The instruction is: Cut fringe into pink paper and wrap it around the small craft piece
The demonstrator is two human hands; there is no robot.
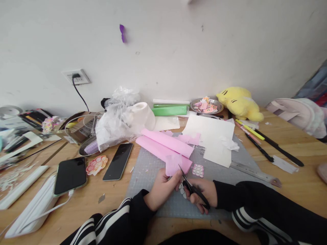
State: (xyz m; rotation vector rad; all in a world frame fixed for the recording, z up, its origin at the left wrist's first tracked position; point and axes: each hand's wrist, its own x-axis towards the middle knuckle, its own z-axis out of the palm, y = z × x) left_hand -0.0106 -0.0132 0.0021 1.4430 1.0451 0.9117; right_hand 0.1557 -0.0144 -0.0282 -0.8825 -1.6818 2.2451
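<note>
My left hand [161, 188] pinches a small light-pink paper piece [173, 164] with fine lines on it. In my right hand [205, 190] are black-handled scissors [196, 193], their blades at the right edge of that piece; whether they bite into it I cannot tell. Beyond my hands lies a curled pink paper sheet [163, 148]. A small pink-edged cutout [198, 170] with rounded white cells rests on the grey cutting mat [145, 170]. Another white-celled piece [182, 191] shows between my hands, partly hidden.
White paper [217, 136] and a metal ruler [251, 173] lie to the right, with pens [250, 130] and a yellow plush toy [241, 103] past them. Two phones [119, 161], a power strip [35, 211] and a plastic bag [112, 124] are left. A dish of cutouts [219, 108] stands behind.
</note>
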